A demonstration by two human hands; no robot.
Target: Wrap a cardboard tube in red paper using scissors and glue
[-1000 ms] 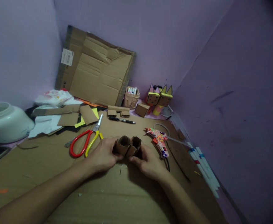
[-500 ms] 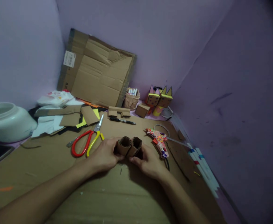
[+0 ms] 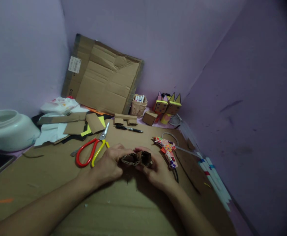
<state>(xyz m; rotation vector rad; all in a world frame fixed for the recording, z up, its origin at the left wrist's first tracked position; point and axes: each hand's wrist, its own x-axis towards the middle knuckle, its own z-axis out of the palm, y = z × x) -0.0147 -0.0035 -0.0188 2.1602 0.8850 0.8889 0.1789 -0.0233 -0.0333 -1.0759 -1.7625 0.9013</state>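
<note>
Two short corrugated cardboard tubes are held side by side above the covered table, their open ends facing me. My left hand (image 3: 109, 164) is closed around the left tube (image 3: 131, 159), whose mouth is squeezed into a flat oval. Around the right tube (image 3: 145, 158), my right hand (image 3: 159, 170) is closed, thumb below and fingers behind it. Whether the tubes are joined cannot be made out. Scissors (image 3: 86, 153) with one red and one yellow handle lie just left of my left hand. Beyond my right hand rests a flower-patterned glue gun (image 3: 168, 149).
A black pen (image 3: 129, 128) lies ahead, near small folded cardboard pieces (image 3: 125, 118). Paper and cardboard scraps (image 3: 74, 126) are piled at the left beside a white pot (image 3: 13, 129). Markers (image 3: 213, 178) line the right edge. A large cardboard sheet (image 3: 106, 78) leans on the wall.
Both tubes have tipped so their mouths face me more directly. The left tube's mouth is flattened from round to a narrow oval. Both hands keep their hold.
</note>
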